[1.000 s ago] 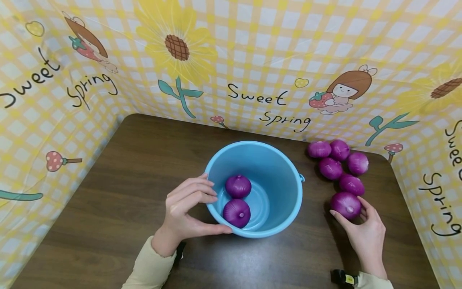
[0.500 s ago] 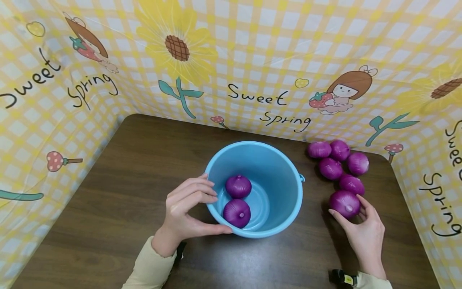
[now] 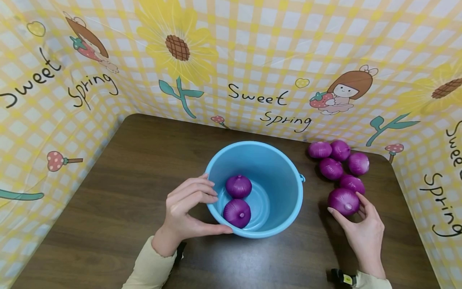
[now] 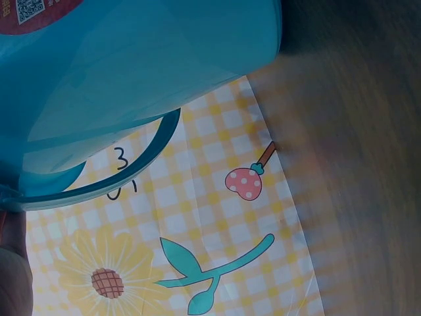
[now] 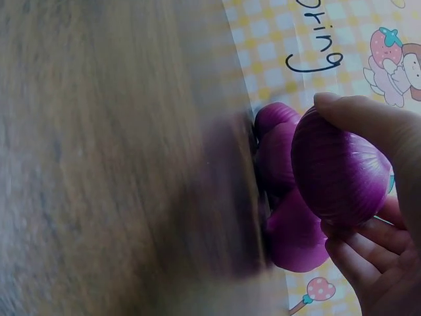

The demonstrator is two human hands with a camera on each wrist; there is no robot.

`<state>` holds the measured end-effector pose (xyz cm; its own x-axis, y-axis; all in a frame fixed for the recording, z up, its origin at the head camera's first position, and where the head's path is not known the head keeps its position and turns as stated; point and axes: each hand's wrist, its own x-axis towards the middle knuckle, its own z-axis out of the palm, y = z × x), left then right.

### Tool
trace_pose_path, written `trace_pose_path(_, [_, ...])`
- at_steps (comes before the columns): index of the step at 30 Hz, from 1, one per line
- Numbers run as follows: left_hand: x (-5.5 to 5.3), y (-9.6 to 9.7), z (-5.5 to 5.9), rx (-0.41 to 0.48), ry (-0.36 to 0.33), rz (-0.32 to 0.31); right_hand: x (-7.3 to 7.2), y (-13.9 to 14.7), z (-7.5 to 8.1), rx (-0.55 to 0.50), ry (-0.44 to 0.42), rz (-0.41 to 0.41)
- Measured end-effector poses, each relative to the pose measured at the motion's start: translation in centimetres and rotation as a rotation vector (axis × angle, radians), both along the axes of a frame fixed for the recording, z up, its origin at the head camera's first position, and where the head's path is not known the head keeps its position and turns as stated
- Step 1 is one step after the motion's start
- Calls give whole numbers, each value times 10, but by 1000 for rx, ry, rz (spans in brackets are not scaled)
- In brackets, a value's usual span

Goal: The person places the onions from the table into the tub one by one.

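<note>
Red onion: pinched in right grip
Blue bucket: two onions inside; left grip holds its rim

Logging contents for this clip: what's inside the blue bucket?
Two purple onions lie in the blue bucket, toward its left side; bare floor shows right of them. Anything directly beneath the onions is hidden.

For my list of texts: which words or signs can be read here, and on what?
"Sweet Spring": yellow-checked cloth, repeated.
"Swee": same cloth, cut off at right edge.
Blue bucket, red sticker: QR code; small print unreadable.
Black wristband, yellow label: too small to read.
Left wrist view: cloth letters partly hidden.
</note>
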<state>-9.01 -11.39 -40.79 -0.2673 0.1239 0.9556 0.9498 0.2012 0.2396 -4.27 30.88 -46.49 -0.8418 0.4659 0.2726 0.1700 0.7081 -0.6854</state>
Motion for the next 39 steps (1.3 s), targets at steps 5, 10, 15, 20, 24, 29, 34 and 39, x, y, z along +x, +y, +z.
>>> trace_pose_path(5, [0, 0, 0, -1, -4, 1, -1, -2, 1, 9, 9, -3])
trace_pose_path(10, [0, 0, -1, -2, -9, 0, -2, -4, 2, 26, 44, 0])
trace_pose_path(15, [0, -1, -2, -5, -15, -2, -3, -5, 3, 22, 75, 18])
trace_pose_path(20, [0, -1, -3, -8, -20, -1, -4, -7, 6, 14, 84, 37])
trace_pose_path(24, [0, -1, -3, -7, -24, 0, -5, -9, 8, 9, 85, 42])
trace_pose_path(29, [0, -1, -2, -10, -23, 2, -6, -12, 12, 6, 87, 48])
trace_pose_path(34, [0, -1, -2, -14, -29, 4, -7, -14, 17, 4, 109, 66])
trace_pose_path(39, [1, -1, -2, -11, -34, 0, -8, -16, 23, 6, 166, 99])
